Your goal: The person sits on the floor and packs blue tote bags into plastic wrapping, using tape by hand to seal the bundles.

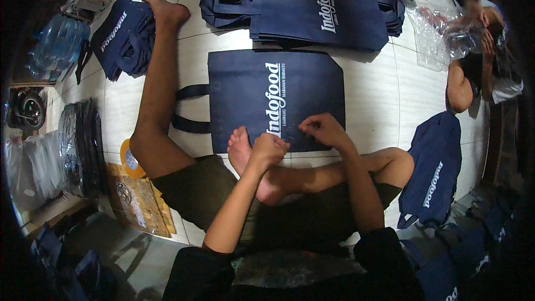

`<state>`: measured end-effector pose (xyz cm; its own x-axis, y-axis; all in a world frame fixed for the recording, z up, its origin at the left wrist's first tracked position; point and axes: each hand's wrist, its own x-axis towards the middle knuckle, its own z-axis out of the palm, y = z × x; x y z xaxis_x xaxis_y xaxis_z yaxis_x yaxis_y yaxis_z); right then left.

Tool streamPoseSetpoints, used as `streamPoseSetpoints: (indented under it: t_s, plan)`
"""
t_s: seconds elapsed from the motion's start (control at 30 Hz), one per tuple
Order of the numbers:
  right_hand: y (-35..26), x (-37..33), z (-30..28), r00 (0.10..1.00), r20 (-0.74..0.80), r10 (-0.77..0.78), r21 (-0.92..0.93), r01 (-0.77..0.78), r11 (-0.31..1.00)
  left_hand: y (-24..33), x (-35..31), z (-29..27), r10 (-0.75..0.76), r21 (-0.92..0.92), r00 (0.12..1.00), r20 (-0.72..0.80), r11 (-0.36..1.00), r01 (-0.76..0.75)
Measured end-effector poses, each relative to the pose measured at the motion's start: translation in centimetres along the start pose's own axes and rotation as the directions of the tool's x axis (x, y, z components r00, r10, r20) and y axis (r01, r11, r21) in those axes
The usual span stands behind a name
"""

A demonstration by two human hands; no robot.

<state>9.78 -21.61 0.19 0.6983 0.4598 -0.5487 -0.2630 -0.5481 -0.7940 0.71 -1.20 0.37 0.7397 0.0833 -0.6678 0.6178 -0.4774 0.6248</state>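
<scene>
A navy cloth tote bag (317, 95) with white printing lies flat on the floor in front of me, its two handles pointing left. Over its near edge, beside my bare foot, my left hand (270, 150) is closed with the fingertips pressed together. To its right, above the bag's lower right part, my right hand (326, 131) is also closed, thumb and finger in a pinch. Whatever the fingers hold, if anything, is too small to make out. The two hands are a short way apart.
A stack of navy bags (301, 14) lies beyond, with another pile (123, 39) at far left. One navy bag (434, 170) rests by my right knee. Left are a tape roll (132, 159) and plastic-wrapped bundles (81, 147). Another person (485, 50) sits at far right beside clear plastic.
</scene>
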Motion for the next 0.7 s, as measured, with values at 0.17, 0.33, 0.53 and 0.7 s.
streamPoseSetpoints:
  t_s: [0.17,0.33,0.53,0.7]
  plan:
    - [0.4,0.7,0.0,0.995,-0.009,-0.098,0.097,0.098,0.99,0.1,0.3,0.0,-0.09,-0.195,0.993,0.073,0.975,0.103]
    - [-0.3,1.4,1.9,0.984,-0.168,-0.056,-0.057,0.047,0.997,-0.8,1.4,1.3,-0.02,0.092,0.992,-0.125,0.995,0.032]
    - [-0.3,1.4,2.2,0.93,-0.228,-0.29,-0.283,0.222,0.933,0.6,-0.1,2.1,-0.016,0.111,0.97,-0.244,0.993,0.044]
    - [1.1,1.8,0.2,0.978,-0.084,-0.192,0.023,0.195,0.981,0.7,-1.7,2.1,0.023,-0.08,0.973,-0.231,0.996,-0.043]
